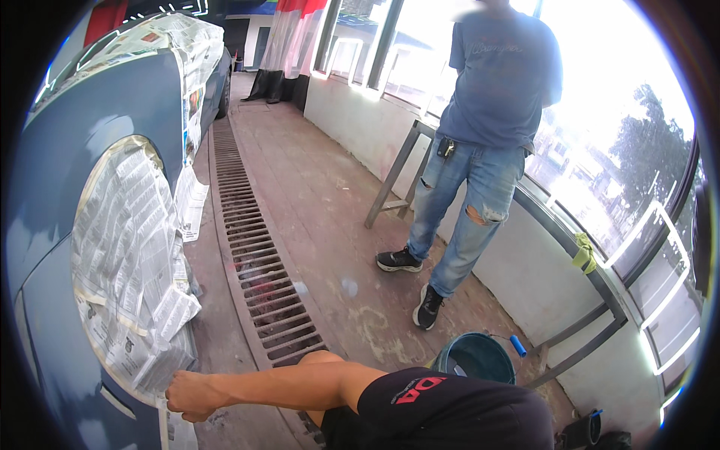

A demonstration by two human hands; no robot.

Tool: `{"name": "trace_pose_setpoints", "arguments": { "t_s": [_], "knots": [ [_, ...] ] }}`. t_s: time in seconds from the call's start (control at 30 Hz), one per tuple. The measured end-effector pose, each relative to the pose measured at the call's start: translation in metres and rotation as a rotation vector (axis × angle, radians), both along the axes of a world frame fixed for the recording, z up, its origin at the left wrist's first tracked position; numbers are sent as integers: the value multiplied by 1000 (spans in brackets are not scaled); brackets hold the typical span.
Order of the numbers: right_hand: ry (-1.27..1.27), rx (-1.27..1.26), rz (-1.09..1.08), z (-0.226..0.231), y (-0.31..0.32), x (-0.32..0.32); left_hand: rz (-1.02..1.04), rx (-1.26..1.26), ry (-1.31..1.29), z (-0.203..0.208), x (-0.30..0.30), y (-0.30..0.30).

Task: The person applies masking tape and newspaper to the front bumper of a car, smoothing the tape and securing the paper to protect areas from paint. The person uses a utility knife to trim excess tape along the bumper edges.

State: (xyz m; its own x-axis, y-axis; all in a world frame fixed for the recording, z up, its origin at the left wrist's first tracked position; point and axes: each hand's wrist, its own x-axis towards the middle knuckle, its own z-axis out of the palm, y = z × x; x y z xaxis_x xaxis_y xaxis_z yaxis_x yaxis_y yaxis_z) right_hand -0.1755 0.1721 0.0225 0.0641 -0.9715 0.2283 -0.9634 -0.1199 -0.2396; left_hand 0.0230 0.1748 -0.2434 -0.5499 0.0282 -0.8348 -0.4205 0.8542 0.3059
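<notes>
Right hand (191, 396) at the low end of the newspaper masking (131, 255), over the wheel opening of a blue-grey car (45, 195). Fingers curled inward, back of the hand bare; cannot tell whether clenched or pinching a paper edge. Left hand out of sight, state unknown. Right forearm reaches leftward across a bent knee (321, 358) from a black sleeve with red lettering.

Masking wrinkled, bulging at its lower right, rimmed by pale tape along the arch. Lighter patches on the paint near the arch. More newspaper sheets (202, 52) along the car's upper body and down its near edge.

Just right of the car, a rusty drain grate (259, 274) runs up the reddish, stained floor (337, 210).

Right of the knee: dark green bucket (489, 354), something pale inside. Blue cylinder (517, 346) just beside it. Behind, a grey metal bench (611, 296) near the white low wall (337, 112), lime-green cloth (583, 253) draped over its rail.

Another person (502, 82) stands facing this way: blue T-shirt, torn jeans, black sneakers, arms drawn back. Bright windows (570, 97) behind. Red, white and black curtain (292, 37) at the far end.
</notes>
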Motion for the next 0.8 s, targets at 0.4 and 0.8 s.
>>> {"name": "trace_pose_setpoints", "arguments": {
  "t_s": [0.4, 0.8],
  "knots": [
    [-49, 115, -197, -4, 41, -53, 87, -20, -61, -14, 0, -2],
    [-83, 166, -239, 6, 38, -66, 801, 403, 762, 37, -79, -69]
  ]
}}
